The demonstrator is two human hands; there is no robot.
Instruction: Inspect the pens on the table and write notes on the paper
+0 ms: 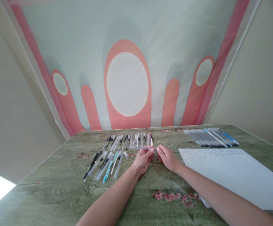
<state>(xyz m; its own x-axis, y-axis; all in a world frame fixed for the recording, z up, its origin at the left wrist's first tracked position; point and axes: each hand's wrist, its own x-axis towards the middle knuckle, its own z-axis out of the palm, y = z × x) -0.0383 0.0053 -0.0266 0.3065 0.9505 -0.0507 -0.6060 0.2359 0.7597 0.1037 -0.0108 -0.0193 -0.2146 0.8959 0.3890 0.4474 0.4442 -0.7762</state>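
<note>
A slim pen lies level between my two hands, above the middle of the table. My left hand is closed around its body, with one end sticking out to the left. At the right end, the fingers of my right hand pinch the pen's tip; what exactly they grip there is hidden. Just beyond my hands, pen parts lie in a row: clear barrels, caps and dark refills. Left of my left hand is a second group of pen parts, with a turquoise pen among them.
A large white sheet with faint handwriting along its top lies on the right. Behind it, several pens lie side by side, some blue. The wood-patterned table meets a wall with a pink and grey hanging.
</note>
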